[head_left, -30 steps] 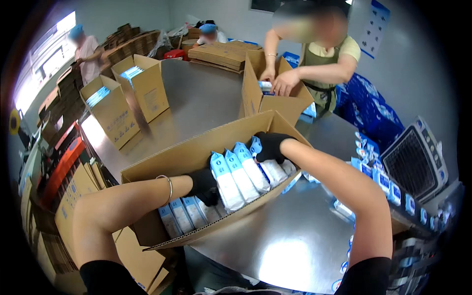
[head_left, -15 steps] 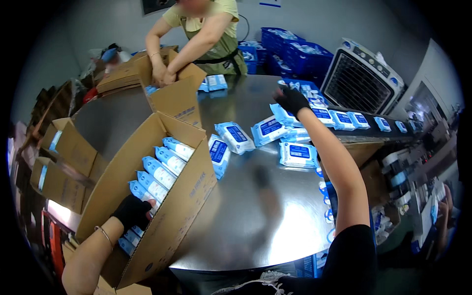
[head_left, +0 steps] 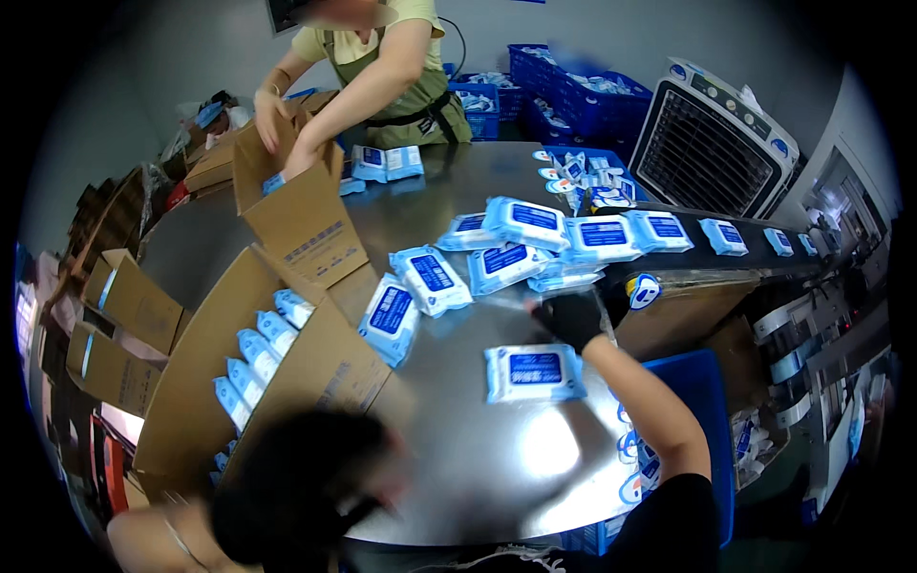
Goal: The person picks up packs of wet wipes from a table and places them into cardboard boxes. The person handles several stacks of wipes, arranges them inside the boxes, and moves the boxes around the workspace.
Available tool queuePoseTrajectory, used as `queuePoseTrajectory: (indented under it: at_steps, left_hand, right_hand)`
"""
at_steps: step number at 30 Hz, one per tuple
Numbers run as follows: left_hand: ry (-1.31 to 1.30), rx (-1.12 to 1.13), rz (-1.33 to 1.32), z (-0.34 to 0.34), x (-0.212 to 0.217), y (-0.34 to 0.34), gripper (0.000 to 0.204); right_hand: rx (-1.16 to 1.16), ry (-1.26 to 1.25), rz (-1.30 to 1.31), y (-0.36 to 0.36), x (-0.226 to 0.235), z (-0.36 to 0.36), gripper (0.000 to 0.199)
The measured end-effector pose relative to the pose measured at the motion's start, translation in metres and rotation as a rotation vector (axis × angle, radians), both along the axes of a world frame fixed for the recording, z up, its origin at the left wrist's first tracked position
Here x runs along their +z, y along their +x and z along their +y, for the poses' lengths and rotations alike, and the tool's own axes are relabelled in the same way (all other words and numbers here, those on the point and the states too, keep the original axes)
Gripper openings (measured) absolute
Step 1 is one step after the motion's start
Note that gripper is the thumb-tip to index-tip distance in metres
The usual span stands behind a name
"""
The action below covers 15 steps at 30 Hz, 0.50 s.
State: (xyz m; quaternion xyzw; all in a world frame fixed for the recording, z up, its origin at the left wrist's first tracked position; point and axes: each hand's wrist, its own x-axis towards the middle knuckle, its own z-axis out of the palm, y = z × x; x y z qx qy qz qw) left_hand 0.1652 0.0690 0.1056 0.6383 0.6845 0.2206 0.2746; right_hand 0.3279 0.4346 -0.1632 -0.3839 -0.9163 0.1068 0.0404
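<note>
My left hand (head_left: 310, 477), in a black fingerless glove, is smeared by motion over the near end of an open cardboard box (head_left: 330, 368). Its fingers are too blurred to read. Inside the box, blue-and-white wipes packs (head_left: 258, 353) stand in a row on edge. My right hand (head_left: 570, 320), gloved alike, hovers over the steel table by the near side of a loose pile of wipes packs (head_left: 525, 224); its fingers point left, seemingly apart, with nothing visible in them. A single wipes pack (head_left: 535, 372) lies flat below that hand.
A conveyor belt (head_left: 755, 250) brings more packs from the right. Across the steel table (head_left: 458, 430), a co-worker's hands (head_left: 291, 148) work at another cardboard box (head_left: 306, 229). Blue crates (head_left: 592, 95) and an air cooler (head_left: 712, 143) stand behind; a blue bin (head_left: 693, 382) sits at the right edge.
My left hand has come out of the row of packs, toward me and right. My right hand has drawn back from the belt's end. The single pack lies nearer me.
</note>
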Motion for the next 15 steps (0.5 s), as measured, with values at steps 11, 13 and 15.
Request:
queuePoseTrajectory:
  at_steps: [11,13,15]
  left_hand:
    - [0.110,0.067,-0.064,0.060,-0.255,0.085,0.087]
    - [0.296,0.021,0.236,0.119,-0.264,0.088,0.096]
    - [0.200,-0.087,0.362,0.158,-0.275,0.094,0.103]
  right_hand:
    - [-0.281,-0.200,-0.229,-0.047,0.014,0.204,0.080]
    - [-0.269,-0.315,-0.221,-0.034,0.006,0.210,0.075]
    - [0.070,-0.089,-0.012,-0.025,0.002,0.173,0.089]
